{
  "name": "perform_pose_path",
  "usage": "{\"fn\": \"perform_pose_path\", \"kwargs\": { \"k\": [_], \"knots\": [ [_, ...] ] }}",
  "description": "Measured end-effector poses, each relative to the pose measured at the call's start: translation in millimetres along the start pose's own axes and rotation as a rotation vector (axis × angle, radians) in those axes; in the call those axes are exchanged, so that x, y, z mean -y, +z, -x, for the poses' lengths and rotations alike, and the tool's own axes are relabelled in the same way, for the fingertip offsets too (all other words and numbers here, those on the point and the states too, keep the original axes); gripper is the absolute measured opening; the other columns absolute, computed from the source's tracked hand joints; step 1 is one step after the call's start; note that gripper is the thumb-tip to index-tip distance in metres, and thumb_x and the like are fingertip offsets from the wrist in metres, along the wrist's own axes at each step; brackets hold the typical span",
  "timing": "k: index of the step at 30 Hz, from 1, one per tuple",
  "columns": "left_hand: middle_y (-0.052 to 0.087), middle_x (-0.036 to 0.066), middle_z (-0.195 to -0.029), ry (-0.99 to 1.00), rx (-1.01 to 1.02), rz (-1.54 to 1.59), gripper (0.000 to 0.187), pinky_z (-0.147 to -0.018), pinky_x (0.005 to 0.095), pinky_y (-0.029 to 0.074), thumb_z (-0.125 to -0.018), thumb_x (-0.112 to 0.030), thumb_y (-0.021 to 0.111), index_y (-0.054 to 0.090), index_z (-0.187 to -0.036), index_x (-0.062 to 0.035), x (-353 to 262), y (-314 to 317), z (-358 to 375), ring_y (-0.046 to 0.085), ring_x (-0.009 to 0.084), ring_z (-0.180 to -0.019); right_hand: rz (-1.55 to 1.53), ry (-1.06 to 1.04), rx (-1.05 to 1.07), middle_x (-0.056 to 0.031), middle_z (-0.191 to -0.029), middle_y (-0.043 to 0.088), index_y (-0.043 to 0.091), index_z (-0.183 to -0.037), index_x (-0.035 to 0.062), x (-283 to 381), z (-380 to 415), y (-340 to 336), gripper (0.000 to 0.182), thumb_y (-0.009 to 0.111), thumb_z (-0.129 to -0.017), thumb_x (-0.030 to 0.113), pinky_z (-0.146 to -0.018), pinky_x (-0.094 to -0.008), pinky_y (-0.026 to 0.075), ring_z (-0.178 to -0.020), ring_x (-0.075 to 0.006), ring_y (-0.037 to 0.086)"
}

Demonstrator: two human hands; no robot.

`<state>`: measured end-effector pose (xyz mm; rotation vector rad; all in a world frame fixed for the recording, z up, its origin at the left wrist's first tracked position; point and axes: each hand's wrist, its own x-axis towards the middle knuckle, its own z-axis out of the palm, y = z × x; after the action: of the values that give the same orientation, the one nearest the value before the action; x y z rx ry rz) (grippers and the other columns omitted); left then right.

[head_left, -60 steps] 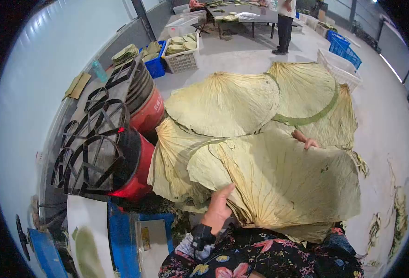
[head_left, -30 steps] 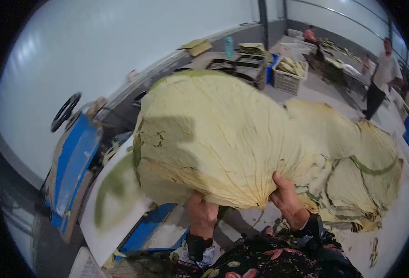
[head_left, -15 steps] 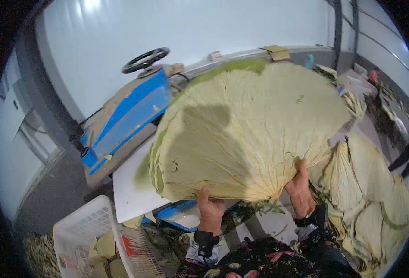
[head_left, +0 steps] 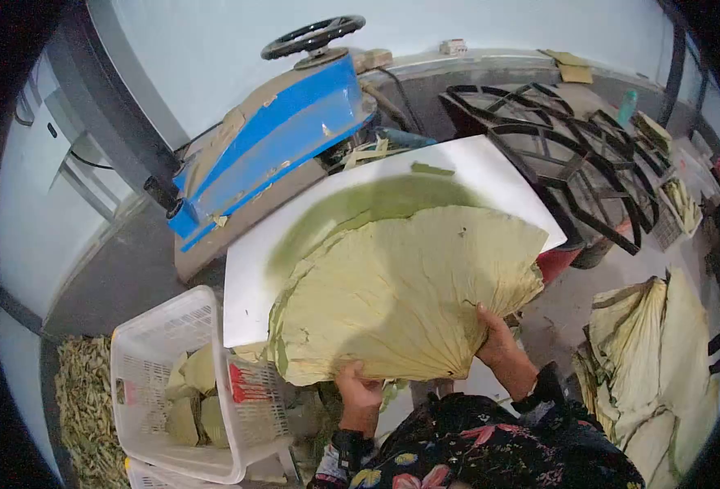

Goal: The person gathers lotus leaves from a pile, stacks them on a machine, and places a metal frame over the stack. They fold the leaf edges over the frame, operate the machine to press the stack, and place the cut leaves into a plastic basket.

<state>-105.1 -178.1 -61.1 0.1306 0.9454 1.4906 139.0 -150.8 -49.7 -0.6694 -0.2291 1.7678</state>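
Leaves (head_left: 400, 293) are down now — half a second ago the stack was raised in front of the wall, now it lies flat on the white board (head_left: 490, 171) by the blue machine (head_left: 270, 138). Left hand (head_left: 358, 389) grips the near edge of the stack, thumb on top. Right hand (head_left: 497, 342) clasps the folded corner on the right side. White basket (head_left: 189, 391) sits left of the person, some folded leaves inside. More leaves piled on the floor (head_left: 645, 359) to the right — black frames (head_left: 572, 155) behind the board.
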Motion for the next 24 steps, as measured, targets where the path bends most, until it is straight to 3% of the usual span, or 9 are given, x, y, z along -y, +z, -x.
{"fn": "perform_pose_path", "kwargs": {
  "k": [2, 5, 7, 9, 12, 13, 15, 19, 24],
  "knots": [
    [0.058, 0.009, -0.104, -0.007, -0.111, -0.021, 0.033, -0.077, 0.0392, 0.05, -0.077, -0.021, 0.05, 0.055, -0.106, -0.0061, 4.2, -10.9, 3.8, 0.058, 0.025, -0.095, 0.114, -0.008, -0.09, -0.0136, -0.119, 0.053, 0.042, -0.126, 0.0014, 3.3, -5.9, 3.2, 0.049, 0.058, -0.086, 0.024, -0.095, -0.0457, 0.041, -0.11, -0.029, 0.051],
    [0.057, 0.009, -0.11, 0.741, 0.197, -1.188, 0.037, -0.084, 0.0425, 0.048, -0.078, -0.019, 0.051, 0.053, -0.113, -0.006, -13.7, -17.9, -0.5, 0.056, 0.0261, -0.101, 0.374, -0.103, -0.228, -0.0133, -0.113, 0.056, 0.045, -0.122, -0.0001, 26.9, -15.8, 13.7, 0.044, 0.059, -0.084, 0.016, -0.089, -0.0443, 0.044, -0.103, -0.0273, 0.054],
    [0.053, 0.012, -0.118, 0.161, 0.127, 0.331, 0.044, -0.087, 0.0467, 0.046, -0.08, -0.019, 0.055, 0.048, -0.121, -0.0057, -37.1, 6.2, 8.0, 0.054, 0.0275, -0.105, 0.5, -0.164, -0.282, -0.0129, -0.112, 0.056, 0.046, -0.12, -0.0006, 46.0, -20.2, 15.1, 0.043, 0.061, -0.082, 0.012, -0.087, -0.0434, 0.046, -0.101, -0.026, 0.055],
    [0.048, 0.014, -0.126, 0.448, 0.138, 0.111, 0.058, -0.092, 0.0495, 0.043, -0.08, -0.031, 0.06, 0.043, -0.128, -0.0036, -40.4, -9.1, 1.4, 0.05, 0.0292, -0.112, 0.511, -0.229, -0.196, -0.0121, -0.112, 0.056, 0.043, -0.124, -0.0012, 74.9, -28.9, 15.8, 0.052, 0.064, -0.077, 0.009, -0.086, -0.0418, 0.047, -0.102, -0.025, 0.055],
    [0.042, 0.014, -0.134, 1.669, -0.197, -0.924, 0.068, -0.099, 0.0483, 0.039, -0.084, -0.044, 0.055, 0.038, -0.133, -0.0003, -40.2, -46.5, -37.0, 0.044, 0.0304, -0.12, 0.472, -0.372, -0.11, -0.0115, -0.114, 0.056, 0.041, -0.127, -0.0007, 107.2, -37.8, 27.5, 0.06, 0.066, -0.073, 0.011, -0.089, -0.0414, 0.045, -0.105, -0.0254, 0.054],
    [0.042, 0.014, -0.134, 1.67, -0.205, -0.929, 0.068, -0.099, 0.0483, 0.039, -0.084, -0.044, 0.055, 0.038, -0.133, -0.0003, -49.5, -36.3, -29.6, 0.044, 0.0304, -0.12, 0.472, -0.364, -0.106, -0.0115, -0.114, 0.056, 0.041, -0.127, -0.0007, 116.3, -45.5, 23.9, 0.06, 0.066, -0.073, 0.011, -0.089, -0.0414, 0.045, -0.105, -0.0254, 0.054],
    [0.046, 0.017, -0.13, 0.386, 0.581, 0.307, 0.059, -0.097, 0.0428, 0.042, -0.086, -0.038, 0.056, 0.041, -0.13, -0.0003, -72.6, -14.7, -10.1, 0.047, 0.0261, -0.117, 0.448, -0.396, -0.019, -0.0117, -0.121, 0.051, 0.037, -0.131, 0.0, 132.9, -61.4, 16.7, 0.065, 0.066, -0.075, 0.015, -0.096, -0.0382, 0.041, -0.11, -0.0258, 0.052],
    [0.063, 0.01, -0.104, 0.329, 0.155, -0.774, 0.036, -0.083, 0.0323, 0.048, -0.079, -0.01, 0.066, 0.057, -0.113, 0.0009, -117.6, 44.7, -6.8, 0.06, 0.0167, -0.093, 0.477, -0.624, 0.047, -0.0093, -0.126, 0.049, 0.035, -0.133, 0.0031, 149.3, -83.8, 39.7, 0.068, 0.067, -0.075, 0.019, -0.096, -0.0392, 0.041, -0.114, -0.0242, 0.049],
    [0.063, 0.007, -0.102, 0.505, 0.241, -0.544, 0.037, -0.082, 0.0296, 0.046, -0.077, -0.004, 0.066, 0.055, -0.112, 0.0032, -141.1, 72.7, -43.3, 0.059, 0.0153, -0.089, 0.324, -0.711, 0.273, -0.0091, -0.13, 0.046, 0.036, -0.134, 0.0032, 169.4, -133.3, 15.5, 0.061, 0.062, -0.083, 0.025, -0.098, -0.0406, 0.039, -0.117, -0.0253, 0.047]
  ]
}}
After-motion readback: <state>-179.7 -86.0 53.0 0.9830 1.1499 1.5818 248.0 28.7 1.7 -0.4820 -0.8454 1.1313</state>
